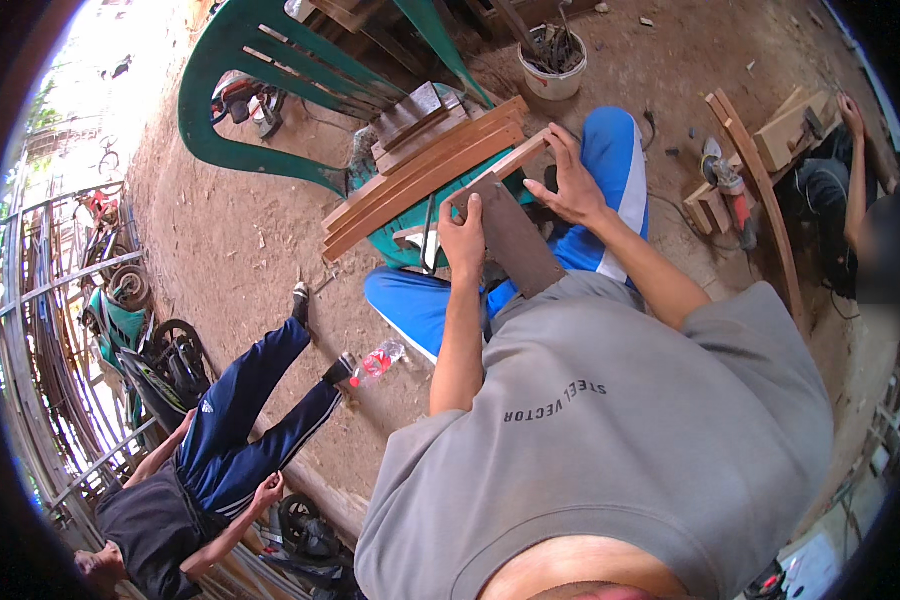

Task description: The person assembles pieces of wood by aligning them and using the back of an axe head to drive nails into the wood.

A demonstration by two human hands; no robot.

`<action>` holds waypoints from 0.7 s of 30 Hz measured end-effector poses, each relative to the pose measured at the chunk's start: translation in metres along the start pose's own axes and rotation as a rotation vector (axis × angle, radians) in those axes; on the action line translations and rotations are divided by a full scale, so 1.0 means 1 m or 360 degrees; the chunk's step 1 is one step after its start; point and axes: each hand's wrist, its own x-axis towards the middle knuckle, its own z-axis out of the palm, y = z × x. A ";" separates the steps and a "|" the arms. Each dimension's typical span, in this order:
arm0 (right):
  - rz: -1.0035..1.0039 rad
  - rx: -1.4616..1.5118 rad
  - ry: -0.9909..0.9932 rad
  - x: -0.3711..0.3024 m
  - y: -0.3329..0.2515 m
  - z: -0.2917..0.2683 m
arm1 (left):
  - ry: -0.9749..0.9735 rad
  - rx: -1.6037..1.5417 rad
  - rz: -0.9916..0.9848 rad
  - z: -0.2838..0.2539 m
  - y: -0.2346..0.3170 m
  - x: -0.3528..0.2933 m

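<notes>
My left hand (461,238) is closed around the near end of a narrow wooden strip (518,158), its thumb by the top of a dark brown board (518,240). That board slopes from my lap up to the strip. At the strip's far end, the outstretched fingers of my right hand (574,182) touch the wood, with the thumb spread away from them. Just beyond, several reddish-brown wooden slats (425,178) lie side by side across a green plastic chair (260,70). Short wood blocks (415,118) are stacked against them.
A white bucket (553,78) with sticks stands beyond my right knee. To the right are an angle grinder (732,190), a curved wooden piece (760,190) and another person (850,200). On the left, a person in dark trousers (240,440) sits near a plastic bottle (378,362) and motorbikes.
</notes>
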 end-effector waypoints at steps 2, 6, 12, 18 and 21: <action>0.0029 0.0044 -0.0006 0.002 -0.003 -0.001 | 0.0059 -0.0025 -0.0008 0.000 -0.002 -0.001; 0.0032 -0.0035 0.0052 0.000 0.001 0.001 | 0.0004 0.0202 -0.0046 -0.001 -0.006 0.001; -0.0006 -0.0111 0.0076 -0.002 -0.002 0.003 | -0.0051 -0.0041 0.0103 -0.001 -0.020 -0.002; 0.0023 -0.0130 0.0084 -0.003 0.006 0.009 | -0.0040 -0.0118 0.0149 0.002 -0.026 -0.001; 0.0096 -0.0162 0.0023 -0.001 0.005 0.012 | -0.0064 -0.0105 0.0108 0.001 -0.039 0.005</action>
